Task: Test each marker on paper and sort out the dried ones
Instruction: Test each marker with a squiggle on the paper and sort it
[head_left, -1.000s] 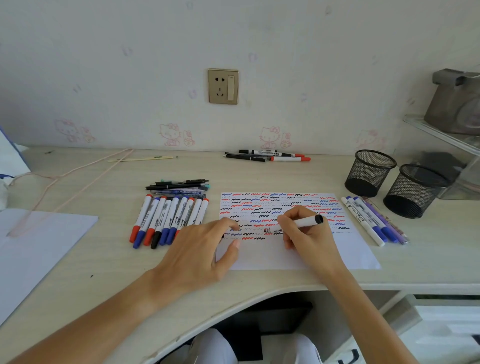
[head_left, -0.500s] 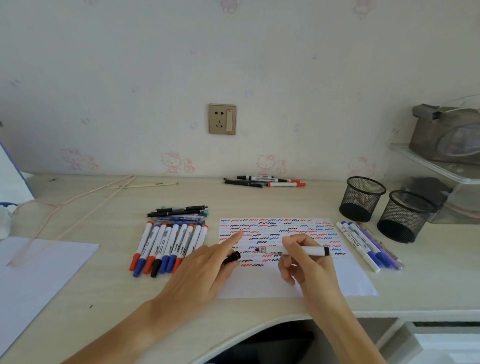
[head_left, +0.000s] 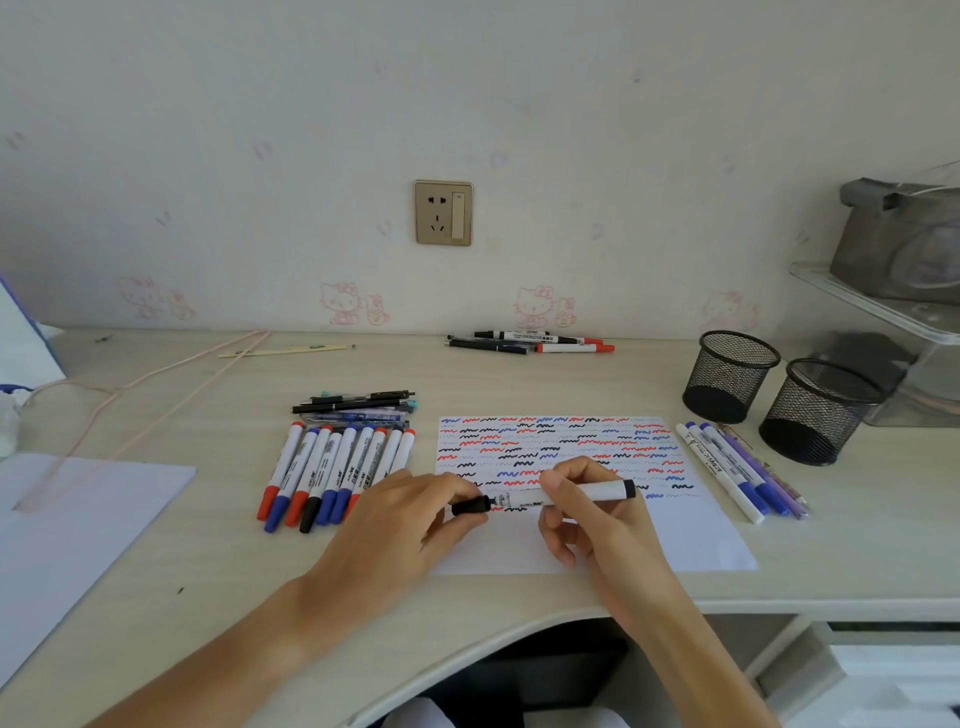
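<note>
Head view, hands (head_left: 405, 525) (head_left: 592, 512) capping marker (head_left: 566, 496)

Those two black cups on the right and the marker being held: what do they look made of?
The cups look like black wire mesh, probably metal: you can see through the fine grid, and the finish is matte. The marker, gripped by the right hand, looks like smooth white plastic with a slight sheen; its black cap, held by the left hand, seems plastic too.

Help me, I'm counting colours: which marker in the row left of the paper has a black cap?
The black-capped marker, fourth from the left in the row of markers. Its near-end cap is black; every other cap there is red or blue.
</note>
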